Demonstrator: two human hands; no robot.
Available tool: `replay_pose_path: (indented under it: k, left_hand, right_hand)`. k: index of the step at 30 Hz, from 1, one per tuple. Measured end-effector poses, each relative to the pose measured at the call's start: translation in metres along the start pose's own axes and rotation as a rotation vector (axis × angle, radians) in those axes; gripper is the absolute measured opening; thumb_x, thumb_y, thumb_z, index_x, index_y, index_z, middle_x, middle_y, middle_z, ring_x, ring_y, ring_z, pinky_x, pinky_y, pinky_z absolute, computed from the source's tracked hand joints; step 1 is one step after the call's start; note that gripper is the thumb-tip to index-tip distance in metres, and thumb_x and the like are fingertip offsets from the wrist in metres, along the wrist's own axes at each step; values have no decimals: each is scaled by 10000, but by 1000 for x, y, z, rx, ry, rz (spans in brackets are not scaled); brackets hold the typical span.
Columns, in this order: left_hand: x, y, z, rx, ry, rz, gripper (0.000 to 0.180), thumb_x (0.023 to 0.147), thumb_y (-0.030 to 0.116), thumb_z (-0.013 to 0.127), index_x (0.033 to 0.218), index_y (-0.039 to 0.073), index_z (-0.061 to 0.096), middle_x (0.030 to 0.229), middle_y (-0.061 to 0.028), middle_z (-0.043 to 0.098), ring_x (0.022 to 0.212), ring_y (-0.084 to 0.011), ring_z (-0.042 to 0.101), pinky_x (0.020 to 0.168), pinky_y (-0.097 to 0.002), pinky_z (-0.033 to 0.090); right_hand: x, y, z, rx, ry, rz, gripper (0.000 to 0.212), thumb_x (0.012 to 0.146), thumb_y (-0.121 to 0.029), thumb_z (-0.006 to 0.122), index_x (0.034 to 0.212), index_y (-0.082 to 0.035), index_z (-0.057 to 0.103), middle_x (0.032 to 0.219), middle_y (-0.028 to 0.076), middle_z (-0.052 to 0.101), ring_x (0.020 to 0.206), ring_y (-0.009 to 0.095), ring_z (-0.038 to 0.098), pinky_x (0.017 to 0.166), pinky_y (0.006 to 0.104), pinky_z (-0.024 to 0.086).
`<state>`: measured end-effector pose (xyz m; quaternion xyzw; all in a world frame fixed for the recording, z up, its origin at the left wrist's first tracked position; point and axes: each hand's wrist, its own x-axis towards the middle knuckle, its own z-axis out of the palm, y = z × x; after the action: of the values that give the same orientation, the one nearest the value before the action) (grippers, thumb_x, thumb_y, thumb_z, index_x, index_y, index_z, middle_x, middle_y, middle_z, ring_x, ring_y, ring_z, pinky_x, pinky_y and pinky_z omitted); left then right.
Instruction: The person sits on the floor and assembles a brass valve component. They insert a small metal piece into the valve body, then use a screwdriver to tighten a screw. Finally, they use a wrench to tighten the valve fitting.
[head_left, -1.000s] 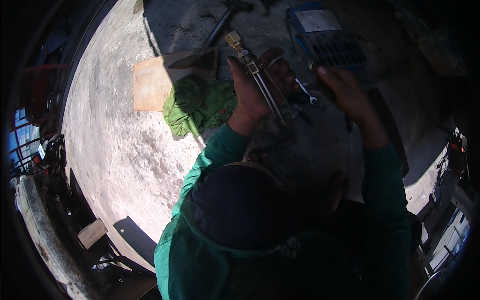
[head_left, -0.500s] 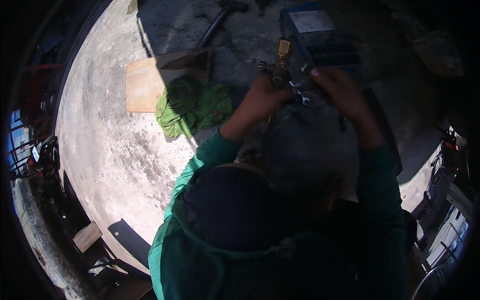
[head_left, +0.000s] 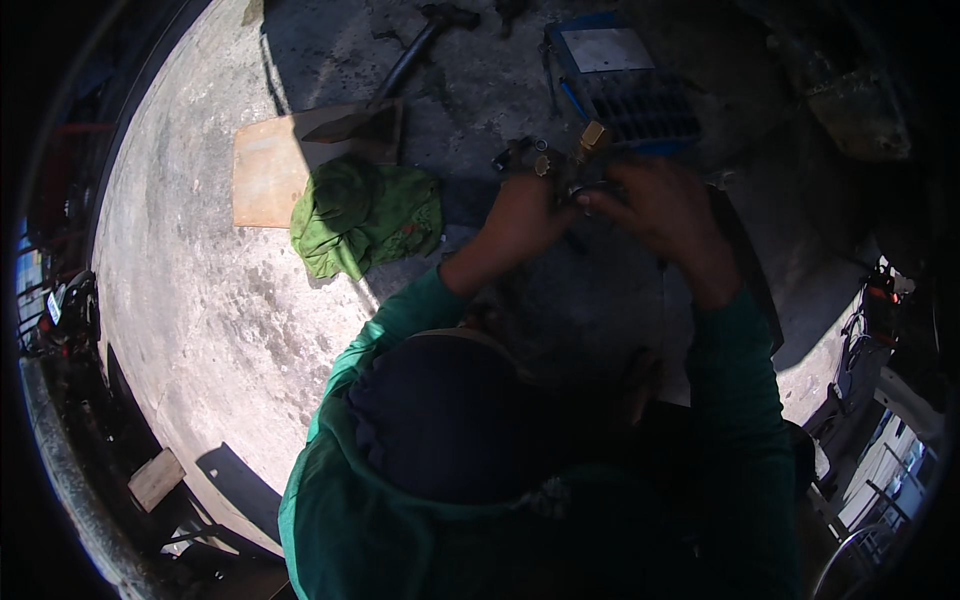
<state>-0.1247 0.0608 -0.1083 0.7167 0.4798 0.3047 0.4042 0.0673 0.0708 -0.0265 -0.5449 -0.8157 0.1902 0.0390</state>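
My left hand (head_left: 528, 215) is closed around a dark metal fitting whose gold-coloured brass hex end (head_left: 593, 136) sticks out beyond my fingers, tilted to the right. A second, smaller brass end (head_left: 542, 164) shows just above that hand. My right hand (head_left: 660, 205) has come up against the fitting from the right, thumb and fingers bent together near my left thumb. Whatever it pinches is hidden in shadow. Both hands are over the concrete floor, in deep shade.
Left of my hands a crumpled green cloth (head_left: 370, 215) lies beside a flat wooden board (head_left: 268, 175). Farther off lies a hammer (head_left: 408, 62). A blue case (head_left: 610, 55) with dark compartments sits beyond my hands. A wood block (head_left: 156, 480) is at the lower left.
My right hand has moved left to meet my left hand. The brass end has tipped rightward and lower. An open-ended wrench head seen between the hands earlier is now hidden.
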Motion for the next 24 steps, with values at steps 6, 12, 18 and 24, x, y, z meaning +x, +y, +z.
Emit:
replay_pose_path:
  k: [6, 12, 18, 24]
  left_hand:
    - [1, 0, -15, -45, -105, 87, 460, 886, 202, 725, 1264, -8, 568, 1083, -204, 681, 1004, -347, 692, 856, -413, 530]
    - [-3, -20, -2, -562, 40, 62, 419, 1031, 272, 582, 1361, 24, 505, 1044, -100, 660, 977, -245, 660, 877, -370, 523]
    - [-7, -4, -12, -808, -112, -282, 403, 1066, 313, 522, 1361, 38, 502, 920, -46, 619, 751, -131, 630, 655, -286, 526]
    - [-10, -8, -14, -857, -216, -289, 376, 1060, 317, 533, 1311, 37, 541, 907, -38, 612, 732, -118, 612, 631, -277, 509]
  right_hand:
    - [1, 30, 42, 634, 60, -18, 437, 966, -467, 637, 955, -34, 688, 765, 67, 636, 698, 178, 637, 639, 370, 492]
    - [-7, 5, 80, 1584, -58, 476, 451, 1021, -474, 558, 1061, -44, 690, 826, 19, 653, 776, 113, 616, 670, 283, 465]
    - [-4, 14, 35, 581, 66, 165, 449, 968, -469, 632, 1029, -30, 706, 864, 102, 679, 810, 244, 662, 720, 380, 493]
    - [2, 21, 2, 103, 142, -159, 431, 941, -461, 669, 997, -36, 708, 877, 142, 669, 823, 280, 679, 730, 416, 496]
